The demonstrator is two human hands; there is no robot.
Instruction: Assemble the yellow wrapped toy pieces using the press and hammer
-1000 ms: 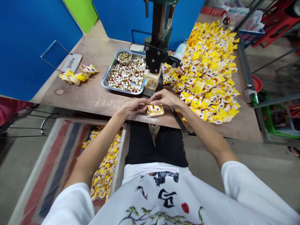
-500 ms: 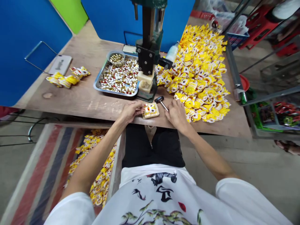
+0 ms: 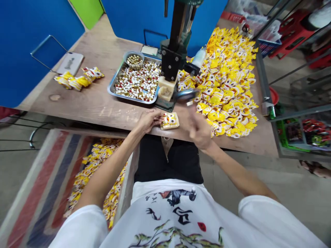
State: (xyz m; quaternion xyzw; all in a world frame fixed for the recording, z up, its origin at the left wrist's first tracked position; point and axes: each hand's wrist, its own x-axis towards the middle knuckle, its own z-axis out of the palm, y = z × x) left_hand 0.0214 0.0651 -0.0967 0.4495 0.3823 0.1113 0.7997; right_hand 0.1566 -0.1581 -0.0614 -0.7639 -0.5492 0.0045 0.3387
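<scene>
My left hand [image 3: 150, 121] is closed, its fingertips pinched at the left edge of a yellow-and-white plastic animal-face piece [image 3: 170, 119]. That piece lies face up on a cream block [image 3: 170, 126] at the table's front edge. Smeared by motion, my right hand [image 3: 199, 132] grips a hammer [image 3: 186, 94] by its handle. The hammer's head is raised above and to the right of the block, in front of the press base.
A dark green press [image 3: 172, 62] stands behind the block. Left of it is a metal tray [image 3: 113, 92] of small white, red and gold parts, with a bowl of gold beads [image 3: 134, 59]. Yellow face pieces [image 3: 222, 89] are heaped at right; more fill a box [image 3: 95, 168] below.
My right hand has picked the hammer up off the table and lifted it. My left hand stays at the face piece. The whole view has shifted slightly.
</scene>
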